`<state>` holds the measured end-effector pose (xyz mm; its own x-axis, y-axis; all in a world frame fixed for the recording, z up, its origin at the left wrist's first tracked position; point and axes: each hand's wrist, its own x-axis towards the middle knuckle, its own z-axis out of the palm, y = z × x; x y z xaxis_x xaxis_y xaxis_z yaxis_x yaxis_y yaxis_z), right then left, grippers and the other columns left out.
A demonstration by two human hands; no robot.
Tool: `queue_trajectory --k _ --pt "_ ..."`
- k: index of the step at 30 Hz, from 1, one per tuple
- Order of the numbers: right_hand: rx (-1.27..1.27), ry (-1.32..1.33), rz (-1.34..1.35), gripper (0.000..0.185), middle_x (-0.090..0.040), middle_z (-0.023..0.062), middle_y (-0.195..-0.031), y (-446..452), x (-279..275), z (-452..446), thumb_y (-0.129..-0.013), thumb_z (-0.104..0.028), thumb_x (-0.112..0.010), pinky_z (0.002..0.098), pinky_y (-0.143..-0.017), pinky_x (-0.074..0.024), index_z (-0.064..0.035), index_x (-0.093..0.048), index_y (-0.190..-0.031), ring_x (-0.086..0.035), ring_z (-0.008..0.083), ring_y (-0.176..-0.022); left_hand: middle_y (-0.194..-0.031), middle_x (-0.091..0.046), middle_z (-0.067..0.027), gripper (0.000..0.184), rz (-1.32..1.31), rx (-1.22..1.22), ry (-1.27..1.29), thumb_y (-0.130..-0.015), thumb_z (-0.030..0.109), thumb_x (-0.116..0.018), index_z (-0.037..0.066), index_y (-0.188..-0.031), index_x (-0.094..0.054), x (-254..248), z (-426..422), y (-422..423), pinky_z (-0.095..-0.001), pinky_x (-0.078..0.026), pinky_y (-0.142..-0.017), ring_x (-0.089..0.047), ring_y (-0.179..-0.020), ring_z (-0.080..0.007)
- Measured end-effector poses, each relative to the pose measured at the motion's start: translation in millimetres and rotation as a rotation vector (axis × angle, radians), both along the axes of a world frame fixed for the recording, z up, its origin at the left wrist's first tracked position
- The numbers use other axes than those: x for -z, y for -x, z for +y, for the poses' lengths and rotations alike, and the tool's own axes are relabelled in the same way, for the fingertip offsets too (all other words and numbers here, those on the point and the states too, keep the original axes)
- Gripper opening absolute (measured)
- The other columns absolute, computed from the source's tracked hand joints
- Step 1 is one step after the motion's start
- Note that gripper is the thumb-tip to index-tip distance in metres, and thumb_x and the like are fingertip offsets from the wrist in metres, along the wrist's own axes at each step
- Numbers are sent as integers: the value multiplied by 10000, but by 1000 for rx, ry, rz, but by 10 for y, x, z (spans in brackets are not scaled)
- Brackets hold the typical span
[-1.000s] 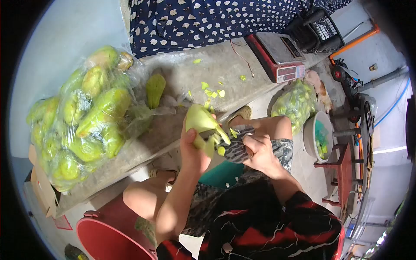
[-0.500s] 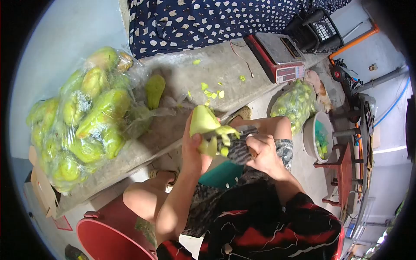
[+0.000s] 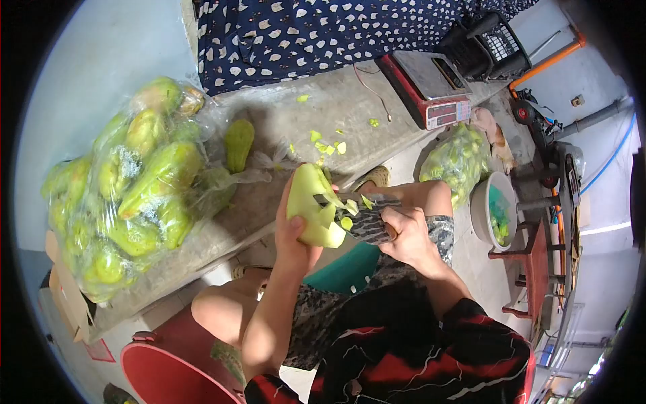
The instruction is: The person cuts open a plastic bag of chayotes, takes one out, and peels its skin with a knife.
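Note:
My left hand [image 3: 294, 244] is wrapped round a pale green papaya [image 3: 306, 195] with its skin off, held tilted above my lap. My right hand [image 3: 408, 234] grips the wooden handle of a broad knife [image 3: 369, 223]. The blade's far end is at the papaya's right side, where a dark gap shows in the flesh. Small green pieces cling to the blade or fall beside it; I cannot tell which. Beneath the papaya, between my legs, a teal basin [image 3: 346, 271] is partly hidden.
A clear bag of green papayas [image 3: 160, 176] and one loose papaya [image 3: 239, 145] lie on the concrete ledge [image 3: 276, 111], near green scraps and a red scale [image 3: 431, 91]. On the floor are another filled bag [image 3: 454, 165], a white tub [image 3: 479, 215] and a red bin [image 3: 161, 363].
The papaya has turned in my left hand, showing more of its side and cut end. The knife stays at its right side, and the green pieces on it have shifted or dropped.

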<state>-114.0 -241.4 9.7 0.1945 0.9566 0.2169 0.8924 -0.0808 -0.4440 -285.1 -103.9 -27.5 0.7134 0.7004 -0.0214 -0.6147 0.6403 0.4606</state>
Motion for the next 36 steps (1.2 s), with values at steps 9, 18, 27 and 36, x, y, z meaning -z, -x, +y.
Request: queue_trajectory --k 9,18,27,36 --pt "141 91 3 242 -550 131 -583 -60 61 109 -620 -114 -736 435 -524 -469 -32 -526 -708 -583 367 -556 -1304 -508 -146 1024 59 16 -23 -688 447 -763 3 -1481 -291 -41 -34 8 -411 -517 -952 -567 -1176 -279" --pt "-15 -7 56 197 -571 167 -597 8 -144 105 -639 -108 -713 451 -566 -496 -23 -569 -743 -605 390 -597 -1338 -495 -126 1061 33 88 -53 -661 384 -770 -2 -1507 -259 -29 -64 -17 -366 -458 -1020 -529 -1227 -243" --pt "333 197 207 181 -557 162 -552 -163 153 117 -726 -157 -678 426 -535 -489 -8 -579 -696 -596 336 -513 -1282 -542 -218 901 -116 122 -27 -787 387 -701 51 -1500 -263 -1 -10 -1 -410 -539 -915 -600 -1120 -271" --pt "124 -83 162 191 -522 118 -573 -23 252 21 -669 -98 -703 362 -480 -433 -13 -533 -689 -524 237 -476 -1259 -587 -150 640 47 -45 303 -926 546 -500 72 -1355 -496 106 8 -124 -455 -480 -964 -581 -1140 -306"
